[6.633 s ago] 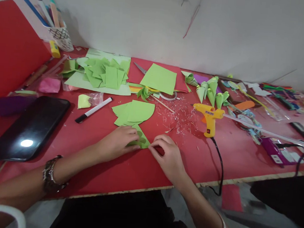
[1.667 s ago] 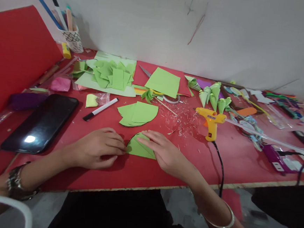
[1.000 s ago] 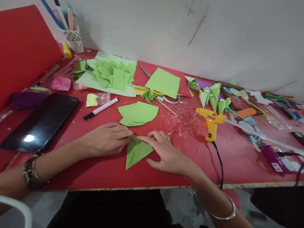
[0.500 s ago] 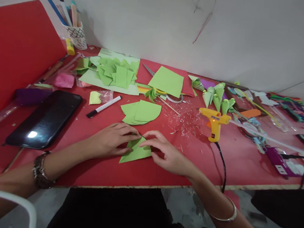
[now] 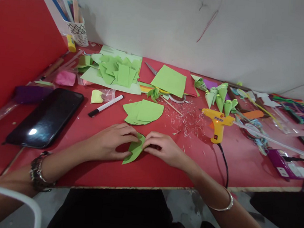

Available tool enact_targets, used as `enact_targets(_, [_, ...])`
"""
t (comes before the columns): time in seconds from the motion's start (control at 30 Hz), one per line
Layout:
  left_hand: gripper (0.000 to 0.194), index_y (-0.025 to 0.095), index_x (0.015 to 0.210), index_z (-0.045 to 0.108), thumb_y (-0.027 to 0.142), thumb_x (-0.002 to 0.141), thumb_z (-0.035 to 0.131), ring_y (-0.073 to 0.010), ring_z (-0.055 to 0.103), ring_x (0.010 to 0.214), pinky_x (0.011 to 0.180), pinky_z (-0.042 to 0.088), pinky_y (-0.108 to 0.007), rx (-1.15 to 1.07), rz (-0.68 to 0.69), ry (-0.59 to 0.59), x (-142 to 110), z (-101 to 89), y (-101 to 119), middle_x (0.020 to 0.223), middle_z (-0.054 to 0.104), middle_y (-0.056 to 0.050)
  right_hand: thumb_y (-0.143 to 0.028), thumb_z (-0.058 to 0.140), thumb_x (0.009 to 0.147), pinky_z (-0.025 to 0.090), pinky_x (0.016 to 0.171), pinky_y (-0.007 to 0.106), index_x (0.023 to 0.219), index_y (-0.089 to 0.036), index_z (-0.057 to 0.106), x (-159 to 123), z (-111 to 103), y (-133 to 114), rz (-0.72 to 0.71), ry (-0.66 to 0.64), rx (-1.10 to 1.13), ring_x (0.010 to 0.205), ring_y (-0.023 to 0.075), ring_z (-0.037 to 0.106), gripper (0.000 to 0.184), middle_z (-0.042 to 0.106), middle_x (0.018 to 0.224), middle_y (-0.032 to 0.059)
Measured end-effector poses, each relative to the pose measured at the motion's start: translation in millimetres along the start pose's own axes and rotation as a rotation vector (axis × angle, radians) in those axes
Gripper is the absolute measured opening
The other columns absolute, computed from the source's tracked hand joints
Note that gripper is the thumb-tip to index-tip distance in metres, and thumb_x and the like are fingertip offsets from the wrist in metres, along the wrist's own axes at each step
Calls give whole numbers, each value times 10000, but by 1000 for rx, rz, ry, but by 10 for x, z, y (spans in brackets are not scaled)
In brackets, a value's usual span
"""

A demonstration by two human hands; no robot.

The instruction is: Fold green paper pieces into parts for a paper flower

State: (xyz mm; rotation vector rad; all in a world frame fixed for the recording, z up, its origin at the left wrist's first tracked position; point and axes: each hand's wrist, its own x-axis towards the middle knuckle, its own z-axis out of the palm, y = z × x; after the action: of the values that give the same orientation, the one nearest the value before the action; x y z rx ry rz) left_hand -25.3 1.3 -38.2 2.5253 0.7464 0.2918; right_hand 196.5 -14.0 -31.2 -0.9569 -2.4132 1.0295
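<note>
A green paper piece (image 5: 134, 151) lies near the table's front edge, between my two hands, its right side now curling upward. My right hand (image 5: 166, 149) pinches that right edge between thumb and bent fingers. From the other side my left hand (image 5: 114, 141) grips the paper, fingers at its upper end and thumb lower down by its left edge. Just beyond my hands is a small stack of green quarter-round paper pieces (image 5: 149, 112). A yellow glue gun (image 5: 218, 123) stands to the right, its light lit and a clear glue stick in its back.
A black phone (image 5: 46, 118) and a marker (image 5: 105, 105) lie to the left. At the back are a heap of green paper pieces (image 5: 118, 69), scissors (image 5: 150, 69) and several rolled green cones (image 5: 222, 95). A purple power socket (image 5: 282, 163) sits at right.
My right hand has moved left and closed on the paper's right edge. The paper has gone from lying flatter to curling up and over. My left hand has barely shifted.
</note>
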Motion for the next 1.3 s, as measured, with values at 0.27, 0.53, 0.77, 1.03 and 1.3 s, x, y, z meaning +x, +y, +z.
enact_targets(0.27, [320,194,736,570,509,729,511,-222,429,953,805,352,-354,62,-125,58,20,65,187,1050,512,-41,-287,543,796,379,598,203,704,-155,552,47,72,23,91,98,-62,646,94,462,162,465,714,-8])
enact_targets(0.53, [228,231,803,607,400,808,456,-212,427,970,806,344,-358,52,-133,86,-22,132,162,1070,503,-26,-267,495,823,347,589,209,673,-160,465,45,144,14,148,137,-133,642,94,427,186,434,724,-6])
enact_targets(0.77, [164,231,776,577,349,808,468,-214,417,1029,836,327,-375,74,-134,58,-101,133,131,1161,480,-8,-284,482,830,339,596,217,686,-162,452,36,159,25,121,132,-181,652,103,415,191,426,720,-1])
enact_targets(1.03, [139,237,765,571,361,779,511,-213,411,1050,852,329,-376,36,-139,68,-113,133,131,1161,478,-2,-304,465,838,351,623,231,712,-164,486,44,193,17,151,145,-231,685,116,433,190,466,739,11])
enact_targets(1.3, [204,214,749,559,418,752,545,-209,437,1020,863,346,-351,-2,-134,68,-135,112,113,1067,512,-22,-271,441,854,347,619,231,709,-162,482,53,213,-18,161,159,-260,680,118,433,186,468,726,14])
